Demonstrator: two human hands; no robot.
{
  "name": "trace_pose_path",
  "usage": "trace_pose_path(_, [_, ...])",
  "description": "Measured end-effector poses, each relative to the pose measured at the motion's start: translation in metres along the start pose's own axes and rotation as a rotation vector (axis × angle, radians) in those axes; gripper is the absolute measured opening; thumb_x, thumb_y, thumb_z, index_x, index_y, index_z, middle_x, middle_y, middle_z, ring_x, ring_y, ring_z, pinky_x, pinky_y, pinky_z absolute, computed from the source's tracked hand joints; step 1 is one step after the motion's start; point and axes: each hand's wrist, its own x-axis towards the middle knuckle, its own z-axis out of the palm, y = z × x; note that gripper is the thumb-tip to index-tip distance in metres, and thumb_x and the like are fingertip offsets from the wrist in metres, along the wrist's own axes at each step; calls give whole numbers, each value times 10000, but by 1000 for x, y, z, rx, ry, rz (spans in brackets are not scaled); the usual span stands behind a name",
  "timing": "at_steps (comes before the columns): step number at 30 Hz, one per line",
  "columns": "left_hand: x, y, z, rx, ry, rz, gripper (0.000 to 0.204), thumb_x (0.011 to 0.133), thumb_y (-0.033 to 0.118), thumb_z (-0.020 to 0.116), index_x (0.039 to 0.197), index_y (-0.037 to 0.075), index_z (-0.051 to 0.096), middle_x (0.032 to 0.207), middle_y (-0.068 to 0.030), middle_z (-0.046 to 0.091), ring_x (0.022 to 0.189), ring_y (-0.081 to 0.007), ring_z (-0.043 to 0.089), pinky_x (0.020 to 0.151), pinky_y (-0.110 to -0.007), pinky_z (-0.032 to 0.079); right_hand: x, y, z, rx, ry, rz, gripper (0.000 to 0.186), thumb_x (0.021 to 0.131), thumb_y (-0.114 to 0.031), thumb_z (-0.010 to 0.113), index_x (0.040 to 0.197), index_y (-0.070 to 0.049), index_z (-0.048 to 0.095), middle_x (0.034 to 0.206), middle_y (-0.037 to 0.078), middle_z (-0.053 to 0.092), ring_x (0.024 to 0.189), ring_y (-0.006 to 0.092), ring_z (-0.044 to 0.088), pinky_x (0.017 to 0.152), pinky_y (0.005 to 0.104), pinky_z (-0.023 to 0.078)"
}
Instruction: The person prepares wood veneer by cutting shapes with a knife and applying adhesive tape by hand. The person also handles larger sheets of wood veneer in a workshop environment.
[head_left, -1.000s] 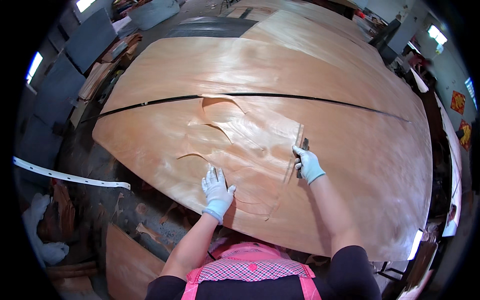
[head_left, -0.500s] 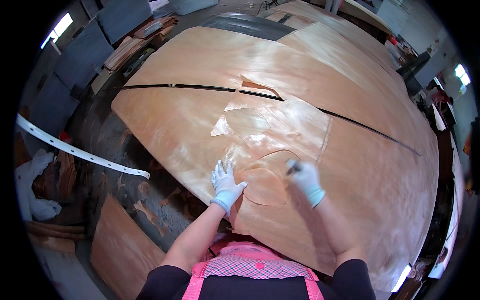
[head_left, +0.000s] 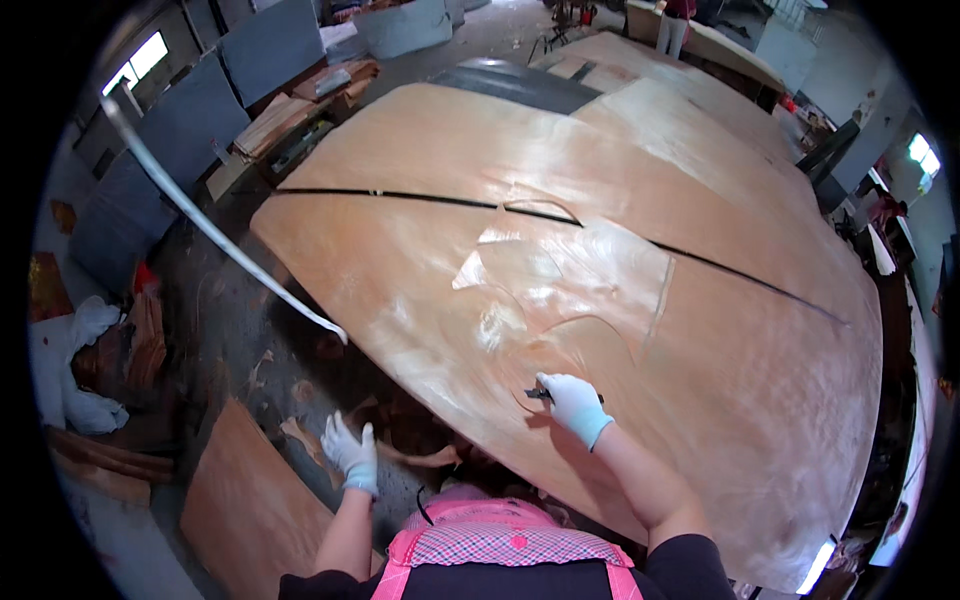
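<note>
My right hand (head_left: 573, 410), in a white glove, is closed round a small black utility knife (head_left: 538, 394) just above the big stack of thin wood veneer sheets (head_left: 450, 350). Curved seams and a lighter patch of veneer (head_left: 600, 270) show on the top sheet. Off the near left edge of the stack, my gloved left hand (head_left: 350, 456) is open, fingers apart, with nothing in it. A thin torn strip of veneer (head_left: 425, 458) is beside it, low over the floor; I see no grip on it.
A long black strip (head_left: 440, 200) lies across the stack. To the left, a white curved strip (head_left: 230, 250) juts toward the stack's edge. A veneer sheet (head_left: 245, 500) leans at lower left, near scraps on the floor. Another person (head_left: 675, 28) stands at the far end.
My left hand has lifted off the veneer and swung left past the edge, where a veneer strip now shows. My right hand has moved left and nearer. The view has shifted.
</note>
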Motion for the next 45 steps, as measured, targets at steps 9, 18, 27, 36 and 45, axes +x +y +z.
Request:
trace_pose_path(9, [-7,-49,10,-189,-249,-70,656,795,302,675,1364,45,474,1411,-204,456,1345,-331,382,1169,-483,192,53,-112,-94,535,387,-48,347,873,76,475,1174,-1,628,1037,146,693,894,209,679,785,297,535])
trace_pose_path(18, [-10,-67,24,-299,-334,-26,610,785,304,662,1317,44,520,1380,-200,486,1309,-333,421,1145,-477,252,97,-315,-241,729,612,-425,315,889,-221,719,1071,31,668,730,15,554,657,74,491,610,250,428])
trace_pose_path(27, [51,10,-74,-980,-175,84,254,887,162,652,1080,-2,661,1029,-120,692,957,-203,651,887,-320,497,77,-249,-122,725,462,-141,183,915,-143,663,884,32,706,737,61,696,673,63,589,628,248,488])
trace_pose_path(36, [94,156,-168,-846,-287,1156,122,783,138,697,891,82,691,802,-95,654,797,-291,637,981,-500,443,-8,-220,-30,466,370,-172,113,819,-98,666,915,-55,706,687,116,614,588,268,594,568,351,478])
trace_pose_path(45, [41,165,-85,-1732,-1332,-115,408,964,330,605,1186,-12,597,970,-29,661,817,-114,602,752,-254,489,-41,-178,-30,770,301,-85,347,931,-217,607,1235,-49,619,830,208,637,676,299,610,656,343,490])
